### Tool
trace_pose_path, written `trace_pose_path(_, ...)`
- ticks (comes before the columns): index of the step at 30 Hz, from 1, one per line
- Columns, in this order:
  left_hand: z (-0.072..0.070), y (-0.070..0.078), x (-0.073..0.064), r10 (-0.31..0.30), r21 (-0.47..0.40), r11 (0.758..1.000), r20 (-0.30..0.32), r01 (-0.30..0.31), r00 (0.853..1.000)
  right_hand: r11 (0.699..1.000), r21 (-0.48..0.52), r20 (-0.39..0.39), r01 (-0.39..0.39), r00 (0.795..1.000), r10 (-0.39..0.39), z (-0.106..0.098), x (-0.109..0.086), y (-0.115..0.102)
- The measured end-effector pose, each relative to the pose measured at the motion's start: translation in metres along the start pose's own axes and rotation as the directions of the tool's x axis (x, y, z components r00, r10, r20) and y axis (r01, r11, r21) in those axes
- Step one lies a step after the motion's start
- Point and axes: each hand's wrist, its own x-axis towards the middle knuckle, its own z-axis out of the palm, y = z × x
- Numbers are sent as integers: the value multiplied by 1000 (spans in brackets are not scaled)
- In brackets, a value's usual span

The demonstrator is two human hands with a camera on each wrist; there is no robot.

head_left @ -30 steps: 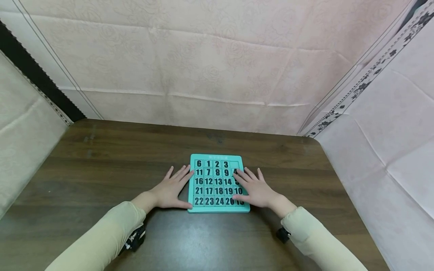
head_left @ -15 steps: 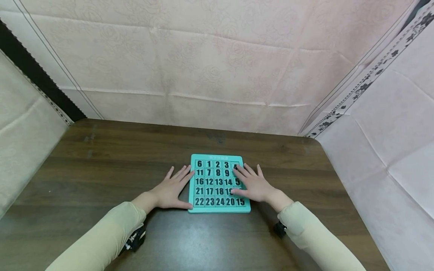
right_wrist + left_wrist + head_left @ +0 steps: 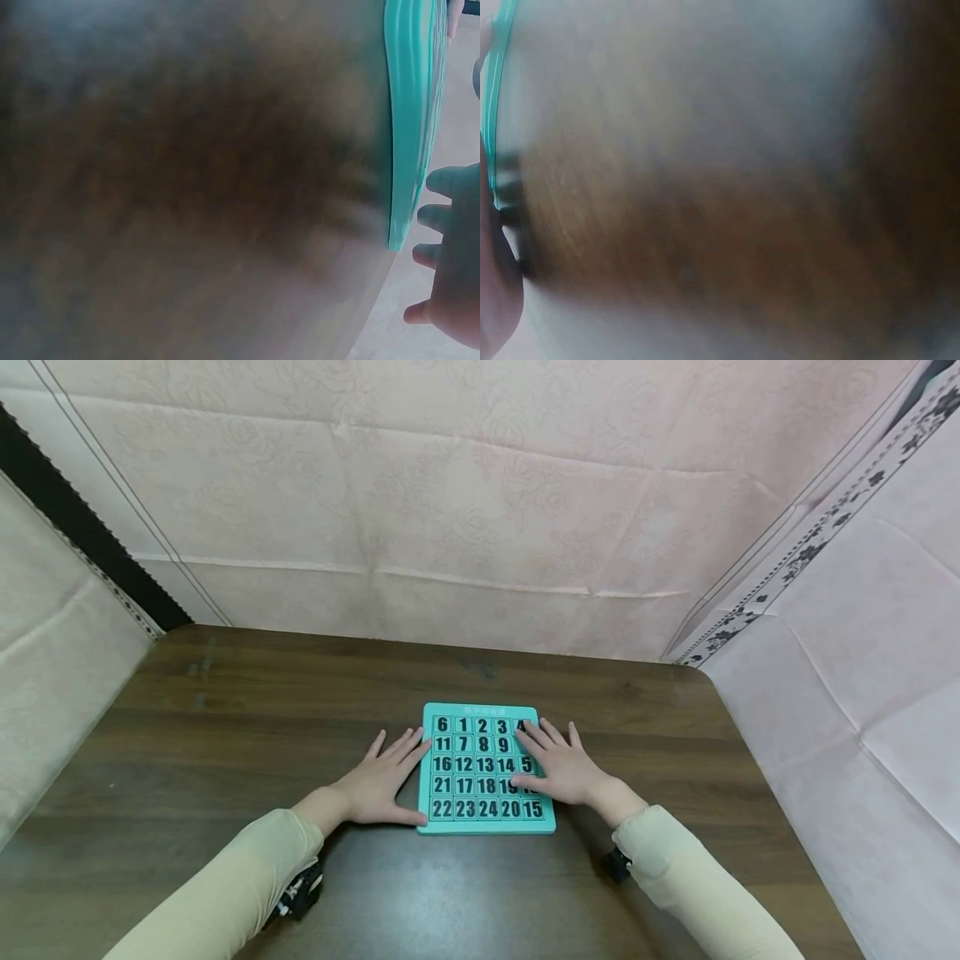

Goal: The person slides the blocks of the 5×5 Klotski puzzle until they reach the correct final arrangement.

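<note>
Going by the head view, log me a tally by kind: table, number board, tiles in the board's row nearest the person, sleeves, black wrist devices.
Table: 1
Number board: 1
Nearest-row tiles: 5
Sleeves: 2 (left sleeve, right sleeve)
Black wrist devices: 2 (left device, right device)
Total: 11

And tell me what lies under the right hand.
Under the right hand is the right side of the turquoise number board. Tile 4 and tile 19 show partly; whatever sits directly below tile 4 is mostly covered and can't be made out.
</note>
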Motion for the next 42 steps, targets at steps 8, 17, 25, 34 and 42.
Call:
trace_pose_path(8,2,-2,1,1,8,1000,-5,-1,1000,998,-16,-16,55,998,-55,5,-23,-3)
trace_pose_path(17,0,-2,0,-3,5,1000,0,3,1000,998,-32,13,56,998,-55,11,-43,-8)
trace_pose_path(25,2,-3,0,0,7,1000,-7,0,1000,998,-29,11,55,998,-55,12,-39,-7)
trace_pose_path(34,1,-2,0,-1,2,1000,-5,1,1000,999,-46,27,26,999,-25,8,-28,-6)
trace_pose_path(42,0,0,0,-4,4,1000,4,4,1000,998,-57,29,4,1000,-3,7,-18,-2)
